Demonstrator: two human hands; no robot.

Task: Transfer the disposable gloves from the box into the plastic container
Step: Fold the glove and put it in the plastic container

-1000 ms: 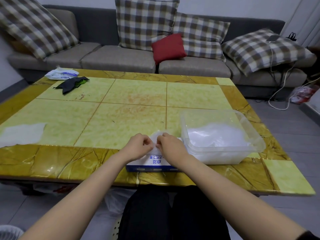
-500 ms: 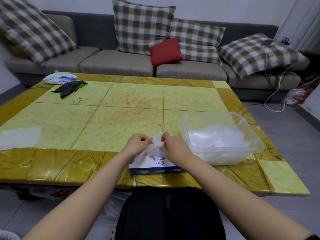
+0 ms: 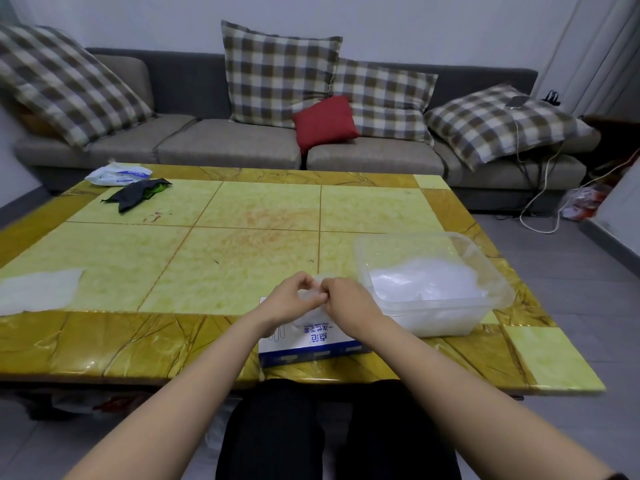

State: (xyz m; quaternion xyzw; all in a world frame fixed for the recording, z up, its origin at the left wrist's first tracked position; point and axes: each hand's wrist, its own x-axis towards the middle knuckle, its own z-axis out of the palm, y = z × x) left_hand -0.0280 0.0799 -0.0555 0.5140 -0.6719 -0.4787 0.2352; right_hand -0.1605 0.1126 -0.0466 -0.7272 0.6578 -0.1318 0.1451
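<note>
1. The table (image 3: 263, 216) has yellow-green tiles inside an amber marbled border.
2. A white and blue box (image 3: 311, 344) sits at the near edge.
3. A clear plastic container (image 3: 446, 323) stands just right of the box.
4. A white sheet (image 3: 38, 289) lies at the left edge.
5. A dark cloth (image 3: 135, 194) and a white packet (image 3: 117, 174) lie at the far left corner.

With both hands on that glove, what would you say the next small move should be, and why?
Probably lift the glove clear of the box and swing it right into the plastic container: the left hand and right hand both pinch it above the box, and the container stands open right beside it, gloves already inside.
</note>
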